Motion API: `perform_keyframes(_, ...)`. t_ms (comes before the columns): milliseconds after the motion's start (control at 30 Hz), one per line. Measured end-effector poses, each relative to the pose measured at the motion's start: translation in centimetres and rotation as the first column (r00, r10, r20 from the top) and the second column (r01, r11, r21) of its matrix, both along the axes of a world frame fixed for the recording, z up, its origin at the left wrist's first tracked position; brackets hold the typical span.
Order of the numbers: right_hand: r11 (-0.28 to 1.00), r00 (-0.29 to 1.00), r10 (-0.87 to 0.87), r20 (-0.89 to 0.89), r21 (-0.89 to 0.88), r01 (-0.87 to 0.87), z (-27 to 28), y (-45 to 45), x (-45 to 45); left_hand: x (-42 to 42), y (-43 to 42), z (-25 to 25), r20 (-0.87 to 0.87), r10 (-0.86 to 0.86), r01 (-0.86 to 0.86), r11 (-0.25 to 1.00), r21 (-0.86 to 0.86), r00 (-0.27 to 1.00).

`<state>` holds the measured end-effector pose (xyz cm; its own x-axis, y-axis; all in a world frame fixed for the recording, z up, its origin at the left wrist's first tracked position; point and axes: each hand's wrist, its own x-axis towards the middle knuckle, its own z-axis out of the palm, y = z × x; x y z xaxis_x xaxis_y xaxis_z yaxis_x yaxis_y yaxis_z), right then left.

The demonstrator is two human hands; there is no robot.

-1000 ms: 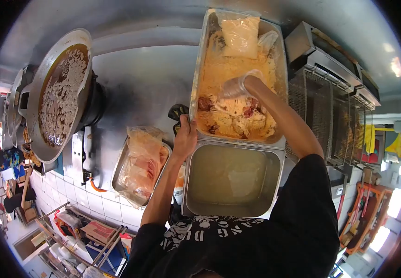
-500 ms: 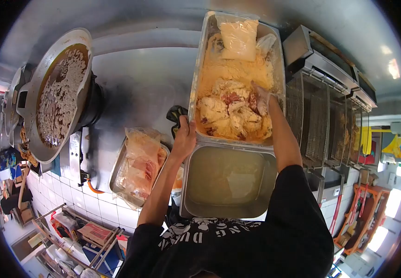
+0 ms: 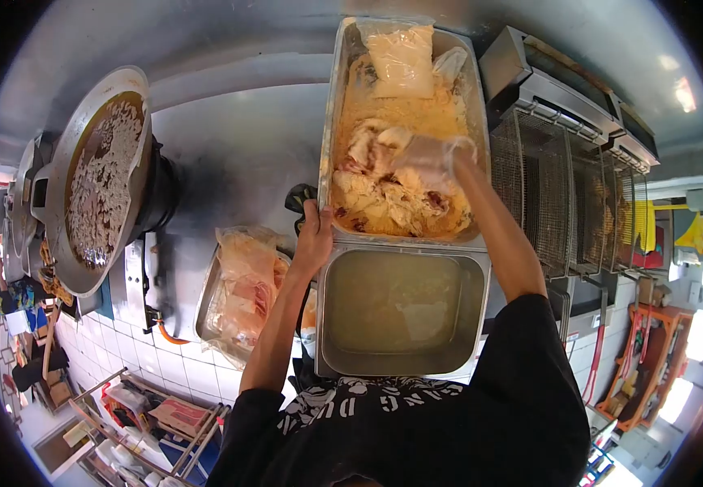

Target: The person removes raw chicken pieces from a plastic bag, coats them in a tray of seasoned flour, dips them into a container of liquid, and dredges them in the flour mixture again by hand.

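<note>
My left hand [image 3: 314, 239] is closed on the left rim of a deep metal tray [image 3: 327, 138] near its front corner. Inside lie flour-coated raw chicken pieces [image 3: 404, 203] on orange-tinted breading flour [image 3: 428, 118]. My right hand [image 3: 428, 162], in a clear plastic glove, is among the pieces and touches them; its fingers are blurred and partly hidden, so their grip is unclear. A clear bag of pale powder [image 3: 400, 61] rests at the tray's far end. Just in front of the tray stands a metal pan of cloudy liquid [image 3: 392, 312].
To the left, a big wok of bubbling oil [image 3: 104, 178] sits on a burner. A smaller tray with bagged raw meat [image 3: 242, 296] stands left of my forearm. Wire fryer baskets [image 3: 542, 195] line the right side. A dark cloth [image 3: 298, 203] lies beside my left hand.
My right hand has swept leftward from the tray's right side, pushing or turning chicken pieces toward the left and back. My left hand still holds the rim. The view has shifted slightly.
</note>
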<state>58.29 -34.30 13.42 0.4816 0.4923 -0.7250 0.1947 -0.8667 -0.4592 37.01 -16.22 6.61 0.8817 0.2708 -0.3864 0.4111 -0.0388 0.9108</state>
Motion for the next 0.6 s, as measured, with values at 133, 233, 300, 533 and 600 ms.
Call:
perform_keyframes(133,0.953,0.931,0.249,0.268,-0.241,-0.185,-0.4,2.4,-7.1,-0.1,-0.1,-0.9,0.078,0.022,-0.027,0.998,0.057,0.997)
perform_keyframes(233,0.956,0.872,0.195,0.449,-0.284,-0.068,-5.4,2.5,-8.7,-0.3,-0.1,-0.6,0.024,-0.001,0.000,1.000,0.031,1.000)
perform_keyframes(300,0.967,0.827,0.180,0.533,-0.248,-0.051,-9.9,2.5,-6.9,-0.4,-0.1,-0.6,0.072,-0.041,0.025,0.978,0.209,0.997)
perform_keyframes(533,0.979,0.537,0.204,0.818,-0.156,-0.133,-21.0,1.5,3.1,-0.7,-0.3,-0.4,0.034,-0.031,0.019,0.954,0.300,0.999)
perform_keyframes(600,0.988,0.552,0.155,0.819,-0.139,-0.070,-18.3,-0.2,4.8,-0.8,-0.2,-1.9,0.123,-0.025,-0.013,0.955,0.298,0.992)
